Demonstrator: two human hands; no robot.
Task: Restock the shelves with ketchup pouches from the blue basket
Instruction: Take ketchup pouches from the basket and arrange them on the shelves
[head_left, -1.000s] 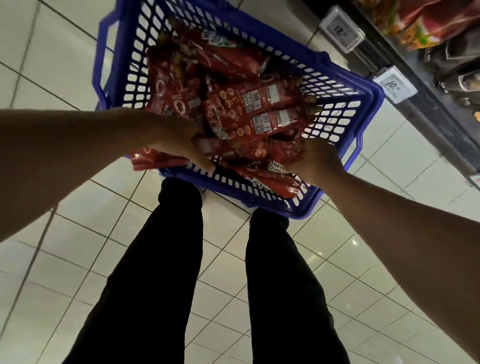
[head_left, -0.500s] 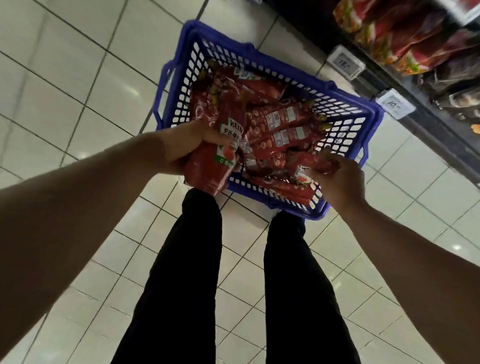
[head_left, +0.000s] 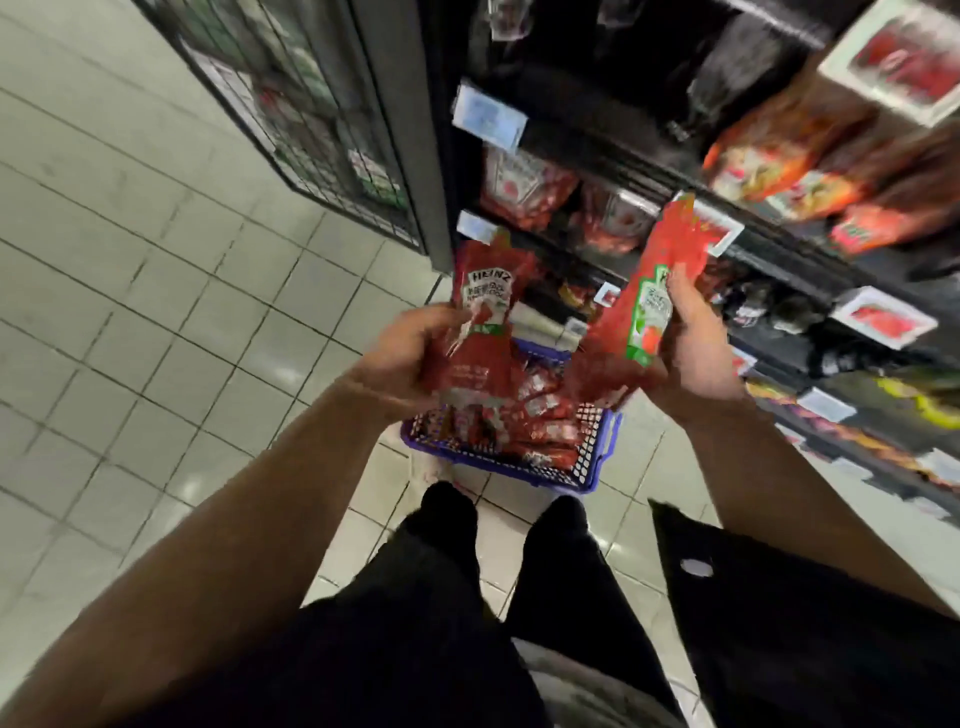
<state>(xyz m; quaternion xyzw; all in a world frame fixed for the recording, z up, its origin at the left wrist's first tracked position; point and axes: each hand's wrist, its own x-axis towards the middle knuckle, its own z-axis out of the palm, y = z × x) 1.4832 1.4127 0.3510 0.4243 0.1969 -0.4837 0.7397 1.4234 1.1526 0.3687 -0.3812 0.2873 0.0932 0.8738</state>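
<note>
Tiled floor occupies the left of the view, with a wire-mesh rack standing at the upper left beside the dark end panel of the shelving.

Left hand: raised above the blue basket, fingers curled round the lower half of a red ketchup pouch, thumb across its front. The pouch stands roughly upright, label toward the camera, its top just below a shelf price tag.

The basket sits on the floor directly ahead of the person's dark-trousered legs and holds a heap of further pouches — count not readable through the blur.

Right hand: level with the left, gripping a second pouch by its lower end, fingers wrapped behind it and the thumb apparently pressing the green label, though motion blur makes this uncertain. This pouch tilts up and right, its top overlapping the edge of the shelves.

Shelves, right side: red pouches already stocked on one level, orange packets higher up — details blurred.
</note>
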